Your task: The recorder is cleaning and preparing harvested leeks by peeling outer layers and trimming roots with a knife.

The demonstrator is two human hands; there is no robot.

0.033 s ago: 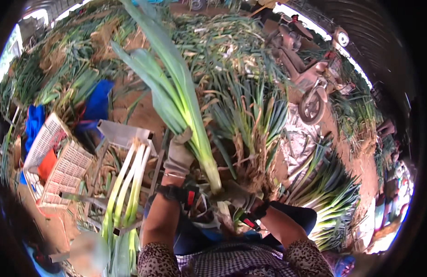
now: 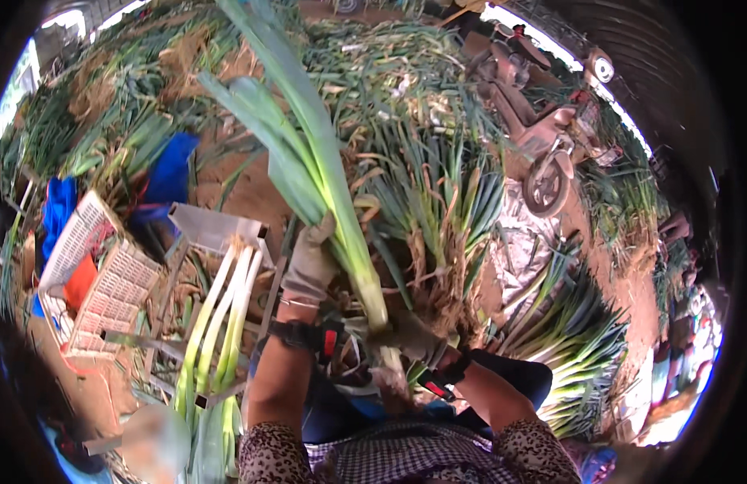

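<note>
A large leek (image 2: 345, 214) stands at a slant in front of me, its broad green leaves reaching up and to the left. My gloved left hand (image 2: 310, 262) is closed round the stalk where the leaves begin. Lower down, my gloved right hand (image 2: 414, 339) grips the pale stem; its fingers are partly hidden. Below that hand a short white length of stem and dull root or peel shows near my lap. To the left, several trimmed leeks (image 2: 220, 323) lie side by side across a metal frame (image 2: 208, 227), white ends away from me.
Untrimmed leeks (image 2: 438, 194) with dry roots stand ahead; another pile (image 2: 571, 355) lies at my right. A pale woven basket (image 2: 119, 294) with an orange item sits left, near blue cloth (image 2: 170, 169). A dusty motorbike (image 2: 535, 137) is parked at the far right.
The leek and my left hand have shifted only slightly. More white stem now shows below my right hand.
</note>
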